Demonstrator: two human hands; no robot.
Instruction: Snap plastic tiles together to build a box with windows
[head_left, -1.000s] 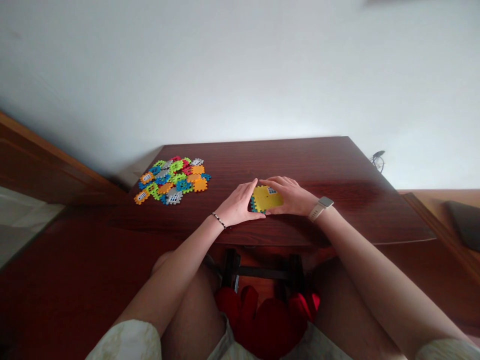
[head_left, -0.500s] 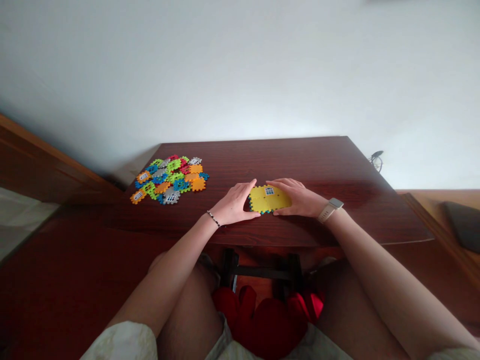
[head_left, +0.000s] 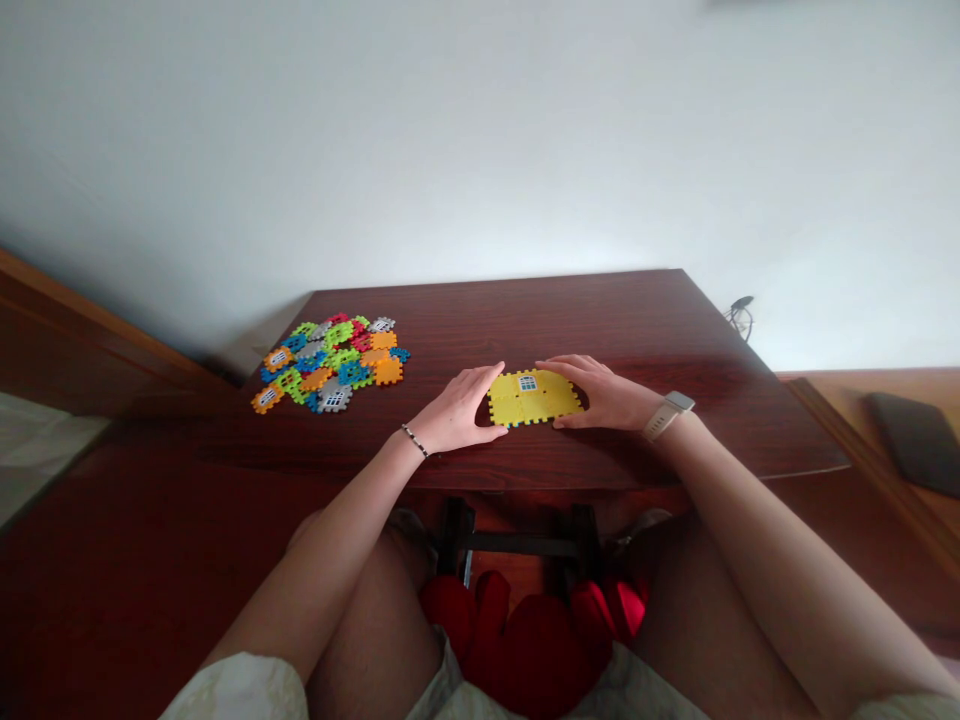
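Yellow panel [head_left: 534,400] flat between the two hands, at or just over the bench [head_left: 480,320], toward its near side; whether it rests or is held a little clear, cannot tell. Long axis runs left to right, straight across the gap from palm to palm, so each hand faces a short end. White window [head_left: 529,382] by the far long edge; a sliver of blue under the near one. Left hand [head_left: 459,410] at the left end: fingers spread in a C, index toward the far corner, thumb at the near corner. Right hand [head_left: 607,395] at the other end, the nearer of the two: index side overlaps the far right corner, thumb by the near edge, fingers likewise parted. Grip pressure not readable in either. Panel lies right of the left fingers, left of the right ones. Outward: bracelet [head_left: 415,440] on left wrist, watch [head_left: 679,402] on right. Pile of toothed pieces [head_left: 341,358] at the bench's far left, well apart from the panel, left hand closer to it. Pale wall [head_left: 480,150] behind.
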